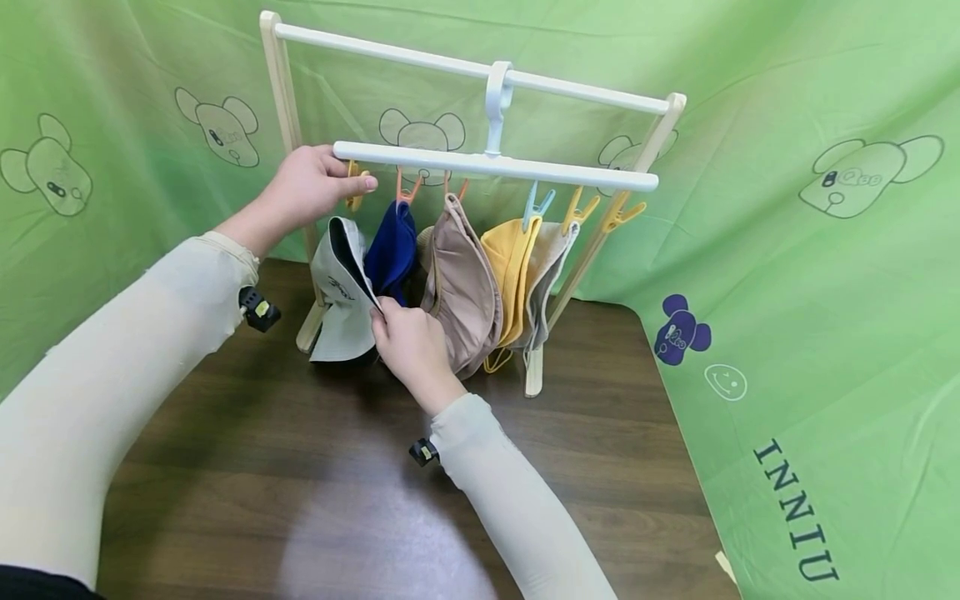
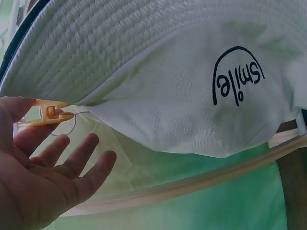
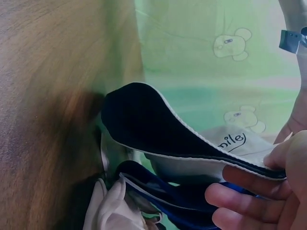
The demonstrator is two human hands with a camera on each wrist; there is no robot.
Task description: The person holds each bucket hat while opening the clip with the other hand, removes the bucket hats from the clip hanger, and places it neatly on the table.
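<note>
My left hand (image 1: 318, 187) pinches a yellow clothespin (image 1: 355, 185) at the left end of a white hanger bar (image 1: 450, 160). Just below hangs a white bucket hat (image 1: 341, 287) with dark lining and "smiley" lettering, large in the left wrist view. Its edge is close to the clothespin (image 2: 50, 114); whether the pin bites it, I cannot tell. The right hand (image 1: 416, 346) pinches the hat's brim between thumb and fingers, as the right wrist view shows at the brim (image 3: 201, 139). Beside it hangs a blue hat (image 1: 392, 250) from an orange clothespin (image 1: 408, 190).
Further right on the hanger are a beige hat (image 1: 461, 292), a yellow hat (image 1: 512, 267) and a grey-white hat (image 1: 551, 271). A spare-looking yellow clothespin (image 1: 622, 212) hangs at the right end. The wooden rack (image 1: 283, 83) stands on a brown wooden surface (image 1: 375, 500) before green cloth (image 1: 810, 275).
</note>
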